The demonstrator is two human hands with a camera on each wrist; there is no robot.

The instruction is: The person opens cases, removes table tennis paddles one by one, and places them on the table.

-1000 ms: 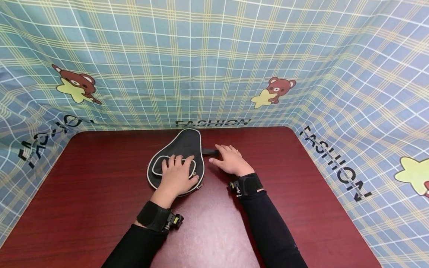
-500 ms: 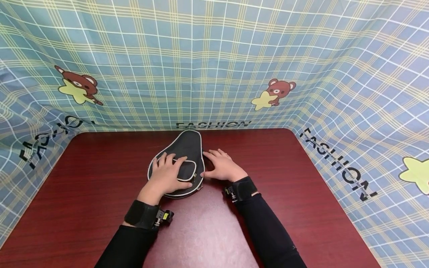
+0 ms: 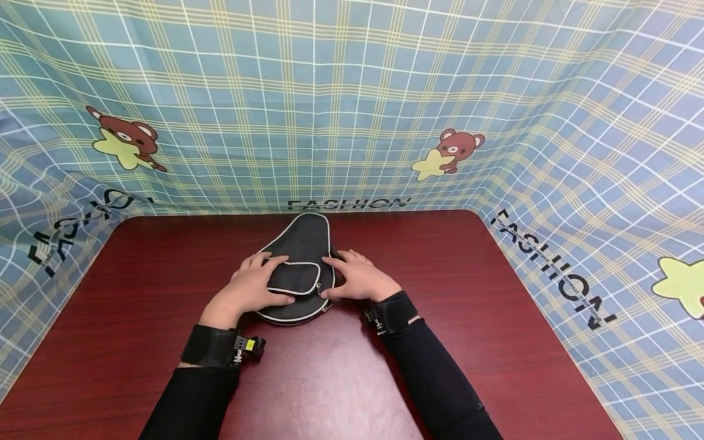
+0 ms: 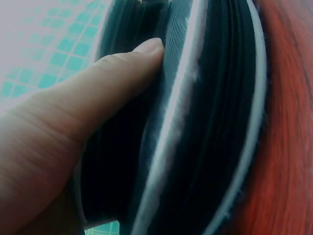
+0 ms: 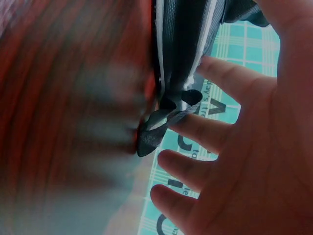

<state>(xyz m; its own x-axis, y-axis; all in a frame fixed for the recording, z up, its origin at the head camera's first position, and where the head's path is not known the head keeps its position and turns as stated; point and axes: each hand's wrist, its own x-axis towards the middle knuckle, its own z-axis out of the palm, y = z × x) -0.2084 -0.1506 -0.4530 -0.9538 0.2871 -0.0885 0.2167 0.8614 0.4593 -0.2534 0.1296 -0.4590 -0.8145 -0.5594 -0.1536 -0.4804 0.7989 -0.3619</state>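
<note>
A black table tennis bat case (image 3: 308, 238) with white piping lies on the table, narrow end away from me. My left hand (image 3: 242, 290) holds its left side, thumb and forefinger on either side of the zipped front pocket (image 3: 299, 278). In the left wrist view the thumb (image 4: 112, 78) presses into the groove by the pocket; the other fingers are hidden there. My right hand (image 3: 363, 281) touches the right side with spread, fairly straight fingers. In the right wrist view a folded black strap (image 5: 152, 134) stands out from the case's edge by the fingertips.
The dark red wooden table (image 3: 352, 379) has rounded far corners. A blue plaid cloth (image 3: 352, 91) with bear prints hangs behind it and along both sides. A black wrist band with a small camera (image 3: 247, 345) sits on each forearm.
My left hand has slid from the top of the pocket to the case's left side. My right hand has come left from the strap to the case's right edge. The case has barely moved.
</note>
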